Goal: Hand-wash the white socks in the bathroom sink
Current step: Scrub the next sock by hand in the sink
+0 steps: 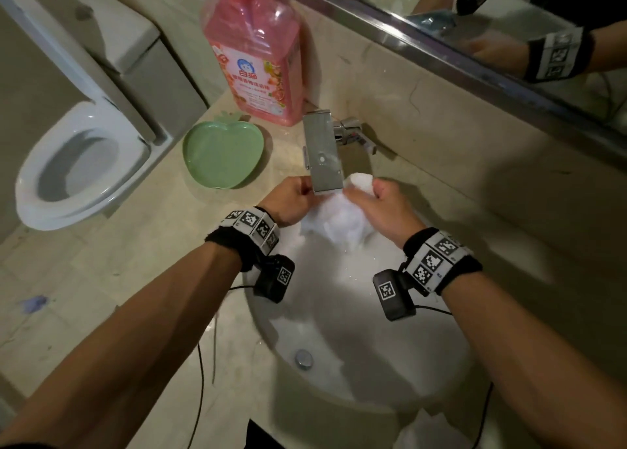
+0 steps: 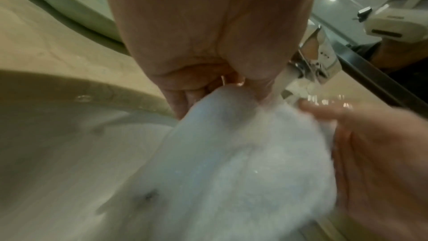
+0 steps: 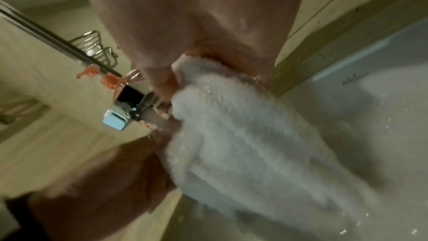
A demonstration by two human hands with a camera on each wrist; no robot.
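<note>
Both hands grip a wet white sock (image 1: 339,216) under the running faucet (image 1: 324,153), over the sink (image 1: 373,363): left hand (image 1: 293,201) at nine o'clock, right hand (image 1: 386,207) at three o'clock, fingers curled into the fabric.

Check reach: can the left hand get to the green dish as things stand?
Probably yes, once it lets go. The left hand is gripping the sock under the tap. The green dish sits on the counter just beyond it to the left, with nothing between them.
</note>
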